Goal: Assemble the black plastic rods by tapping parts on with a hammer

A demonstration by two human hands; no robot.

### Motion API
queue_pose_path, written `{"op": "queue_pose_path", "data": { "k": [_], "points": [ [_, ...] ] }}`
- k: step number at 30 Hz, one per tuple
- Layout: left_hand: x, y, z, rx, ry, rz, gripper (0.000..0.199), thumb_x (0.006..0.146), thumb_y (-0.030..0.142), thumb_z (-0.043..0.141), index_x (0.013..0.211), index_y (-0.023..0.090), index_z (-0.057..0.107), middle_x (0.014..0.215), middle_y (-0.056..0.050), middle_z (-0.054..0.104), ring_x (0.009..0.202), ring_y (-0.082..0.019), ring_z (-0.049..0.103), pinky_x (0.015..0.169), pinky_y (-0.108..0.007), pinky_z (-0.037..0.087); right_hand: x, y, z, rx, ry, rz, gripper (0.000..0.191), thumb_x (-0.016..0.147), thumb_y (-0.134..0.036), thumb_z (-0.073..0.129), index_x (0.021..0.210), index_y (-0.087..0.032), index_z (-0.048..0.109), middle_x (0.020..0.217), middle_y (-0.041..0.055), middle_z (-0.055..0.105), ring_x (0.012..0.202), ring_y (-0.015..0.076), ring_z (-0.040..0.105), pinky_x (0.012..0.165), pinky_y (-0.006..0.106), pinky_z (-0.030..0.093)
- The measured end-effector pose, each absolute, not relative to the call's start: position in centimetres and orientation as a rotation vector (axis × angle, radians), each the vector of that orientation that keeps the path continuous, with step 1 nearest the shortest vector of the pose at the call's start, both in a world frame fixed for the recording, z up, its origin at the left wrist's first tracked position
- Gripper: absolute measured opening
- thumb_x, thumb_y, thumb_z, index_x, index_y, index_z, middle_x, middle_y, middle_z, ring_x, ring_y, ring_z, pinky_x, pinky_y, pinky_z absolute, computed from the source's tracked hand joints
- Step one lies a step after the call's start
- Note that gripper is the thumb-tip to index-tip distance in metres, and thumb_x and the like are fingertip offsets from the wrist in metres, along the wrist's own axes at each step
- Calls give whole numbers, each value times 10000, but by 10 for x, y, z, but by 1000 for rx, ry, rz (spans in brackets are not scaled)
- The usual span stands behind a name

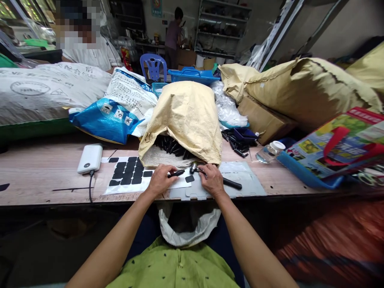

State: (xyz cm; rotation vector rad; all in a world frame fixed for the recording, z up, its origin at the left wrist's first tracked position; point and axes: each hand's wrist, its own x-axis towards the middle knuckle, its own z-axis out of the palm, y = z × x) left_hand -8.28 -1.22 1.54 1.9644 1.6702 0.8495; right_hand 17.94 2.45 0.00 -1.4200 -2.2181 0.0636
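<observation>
My left hand (161, 179) is closed in a pinch on a slim black pen-shaped piece (177, 173), just above the table edge. My right hand (212, 179) is closed around the shaft of a hammer; the metal head (193, 167) points left and the black handle (232, 183) sticks out to the right. Right behind both hands, a tan woven sack (187, 116) lies with its mouth towards me, and many black pieces (171, 146) show inside. Left of my left hand is a white sheet with rows of black rounded squares (127, 172); one loose black square (190, 179) lies between my hands.
A white power bank (90, 159) with a cable stands left. On the right are more black pieces (238, 148), a lidded jar (270, 152) and a blue tray (312, 176) holding a printed bag. A white sack (57, 88) lies left. Two people are farther back.
</observation>
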Motion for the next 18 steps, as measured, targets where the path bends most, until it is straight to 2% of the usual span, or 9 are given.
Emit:
{"op": "queue_pose_path", "data": {
  "k": [4, 10, 14, 18],
  "points": [
    [-76, -18, 0, 2016, 1603, 845, 200, 797, 351, 773, 969, 249, 765, 977, -37, 740, 983, -249, 571, 913, -387, 421, 181, 26, -2, -1407, -2244, 35, 296, 933, -261, 614, 1217, -260, 697, 1007, 57, 641, 953, 221, 539, 866, 333, 437],
    [-75, -17, 4, 2018, 1644, 754, 202, 793, 372, 782, 961, 260, 774, 936, -30, 711, 977, -252, 550, 896, -385, 401, 180, 25, 4, -1337, -2296, 6, 286, 990, -236, 516, 1210, -247, 700, 986, 72, 638, 964, 228, 558, 870, 344, 471],
    [-75, -16, 3, 1992, 1650, 770, 192, 771, 352, 802, 942, 267, 777, 931, -20, 711, 964, -244, 554, 891, -376, 401, 166, 10, 24, -1203, -2230, 128, 348, 1031, -259, 436, 1322, -244, 627, 1054, 80, 646, 1029, 217, 598, 922, 329, 502],
    [-75, -15, 0, 1953, 1644, 797, 208, 759, 353, 819, 948, 275, 783, 940, -16, 711, 977, -241, 557, 897, -371, 401, 146, -8, 43, -1059, -2205, 268, 345, 1044, -265, 416, 1320, -223, 618, 1065, 81, 650, 1005, 194, 626, 907, 297, 520]
  ]
}}
